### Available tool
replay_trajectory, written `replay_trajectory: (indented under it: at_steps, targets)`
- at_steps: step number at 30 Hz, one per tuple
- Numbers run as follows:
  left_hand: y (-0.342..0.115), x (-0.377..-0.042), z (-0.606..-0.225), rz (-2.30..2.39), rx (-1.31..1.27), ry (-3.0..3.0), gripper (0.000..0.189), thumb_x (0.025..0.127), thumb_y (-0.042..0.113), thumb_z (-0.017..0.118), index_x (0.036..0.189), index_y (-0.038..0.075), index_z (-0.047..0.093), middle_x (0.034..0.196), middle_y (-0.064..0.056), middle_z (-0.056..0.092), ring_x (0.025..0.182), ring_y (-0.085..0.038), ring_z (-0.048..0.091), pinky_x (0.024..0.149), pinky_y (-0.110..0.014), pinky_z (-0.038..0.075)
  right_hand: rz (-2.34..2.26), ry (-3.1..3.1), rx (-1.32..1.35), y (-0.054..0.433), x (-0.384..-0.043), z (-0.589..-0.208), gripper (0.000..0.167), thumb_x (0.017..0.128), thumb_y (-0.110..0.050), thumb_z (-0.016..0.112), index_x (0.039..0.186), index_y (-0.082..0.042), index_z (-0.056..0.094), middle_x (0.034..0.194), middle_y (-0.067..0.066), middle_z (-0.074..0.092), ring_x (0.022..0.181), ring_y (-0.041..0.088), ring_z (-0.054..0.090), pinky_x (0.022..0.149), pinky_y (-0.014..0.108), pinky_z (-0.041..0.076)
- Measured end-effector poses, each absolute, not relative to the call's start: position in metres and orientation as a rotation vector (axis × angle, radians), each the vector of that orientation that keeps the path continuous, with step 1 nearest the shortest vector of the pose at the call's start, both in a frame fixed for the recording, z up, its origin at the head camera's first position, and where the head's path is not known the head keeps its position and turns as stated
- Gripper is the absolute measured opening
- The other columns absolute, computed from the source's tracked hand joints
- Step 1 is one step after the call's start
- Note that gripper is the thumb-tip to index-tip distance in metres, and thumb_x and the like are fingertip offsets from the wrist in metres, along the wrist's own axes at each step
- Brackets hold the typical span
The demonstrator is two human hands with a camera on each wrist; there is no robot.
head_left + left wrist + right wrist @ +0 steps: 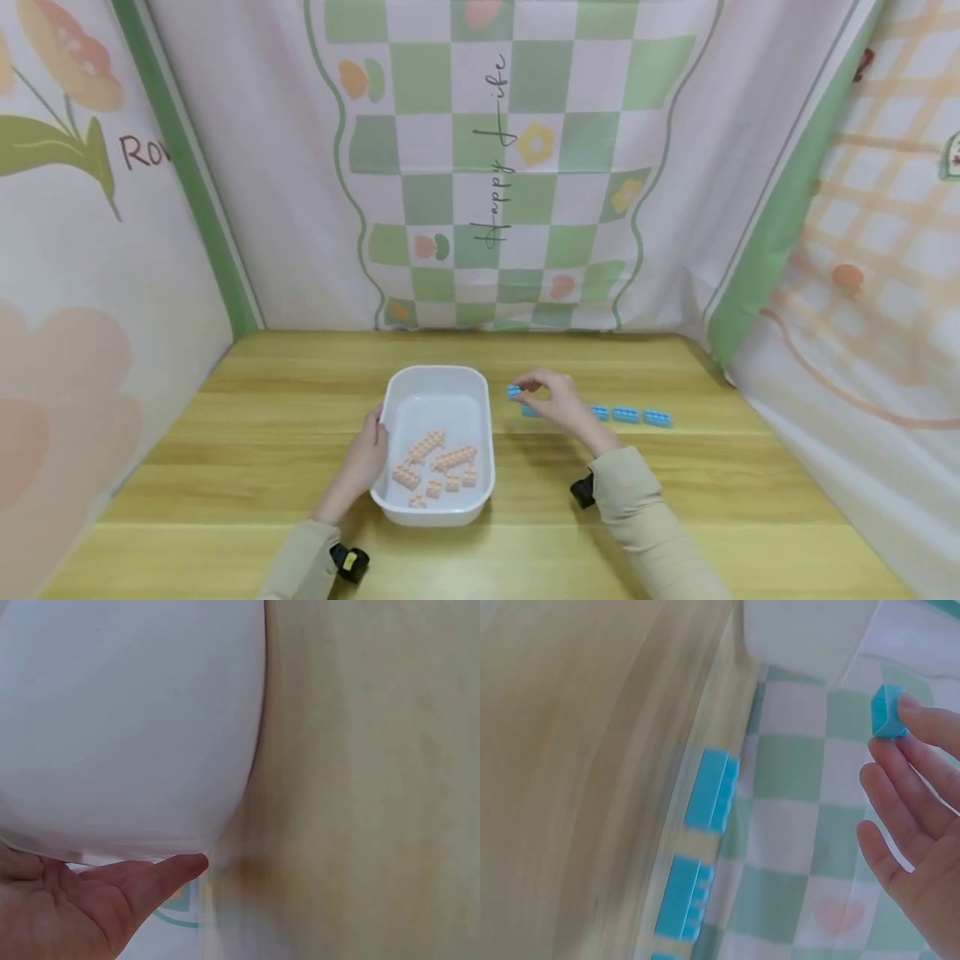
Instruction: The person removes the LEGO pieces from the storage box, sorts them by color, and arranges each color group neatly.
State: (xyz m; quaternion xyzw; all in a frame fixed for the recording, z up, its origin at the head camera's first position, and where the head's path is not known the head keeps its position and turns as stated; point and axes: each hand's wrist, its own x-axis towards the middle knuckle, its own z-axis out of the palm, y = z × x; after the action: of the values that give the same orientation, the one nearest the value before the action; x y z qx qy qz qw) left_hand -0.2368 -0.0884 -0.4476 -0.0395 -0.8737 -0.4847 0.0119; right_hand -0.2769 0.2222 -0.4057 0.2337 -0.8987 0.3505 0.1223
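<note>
A white plastic tub [437, 377] stands on the table, and my left hand [370, 446] holds its left rim. From the left wrist view, the left hand [82, 907] lies along the edge of the tub [135, 720], thumb against it. My right hand [553, 400] pinches a small blue building brick [513, 392] between thumb and fingers, just right of the tub. This brick [888, 711] is raised off the table in the right wrist view, its hollow underside partly showing. Below and beside the right hand runs a row of longer blue bricks [626, 414].
Inside the tub lie several peach-coloured bricks [455, 457] of different lengths, toward its near end. The wooden table [247, 467] meets a checked curtain [480, 167] at the back, with more curtains on both sides.
</note>
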Motion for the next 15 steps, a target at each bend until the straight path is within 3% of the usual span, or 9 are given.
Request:
replay_trajectory:
  at_steps: [15]
  targets:
    - [-0.090,-0.233,-0.443,-1.409,-0.161,-2.763,0.048,0.101,0.011,0.026,0.145,-0.007,0.021,0.140,-0.033,0.036,0.117,-0.047,0.050,0.096,-0.054,0.047,0.947,-2.634,0.540,0.262,-0.271,-0.405,0.022,0.083,-0.011,0.070,0.104,-0.002,0.068,0.099,0.012,0.069,0.093,0.029,0.062,0.084,0.051,0.052]
